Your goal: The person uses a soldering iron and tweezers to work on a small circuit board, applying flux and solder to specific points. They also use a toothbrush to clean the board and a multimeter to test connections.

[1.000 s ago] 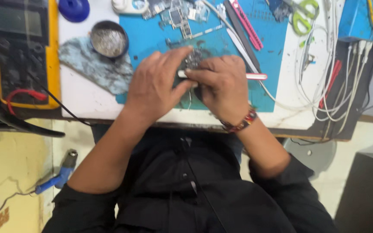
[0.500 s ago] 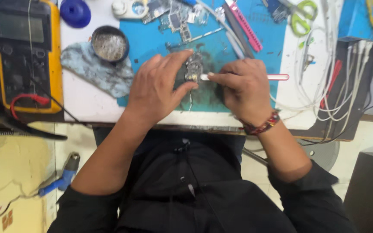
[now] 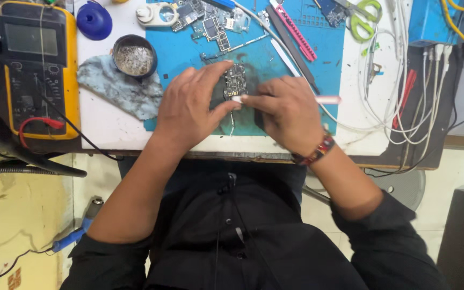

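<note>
Blue mat (image 3: pixel 296 70): left hand (image 3: pixel 191 110) pinches circuit board (image 3: pixel 236 81), right hand (image 3: pixel 285 113) grips white-tipped tool (image 3: pixel 237 99) (tip on board)

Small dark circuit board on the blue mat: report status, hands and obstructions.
Left hand pinches small dark circuit board on blue mat. Right hand presses white-tipped tool against it. Nothing obstructing.
</note>
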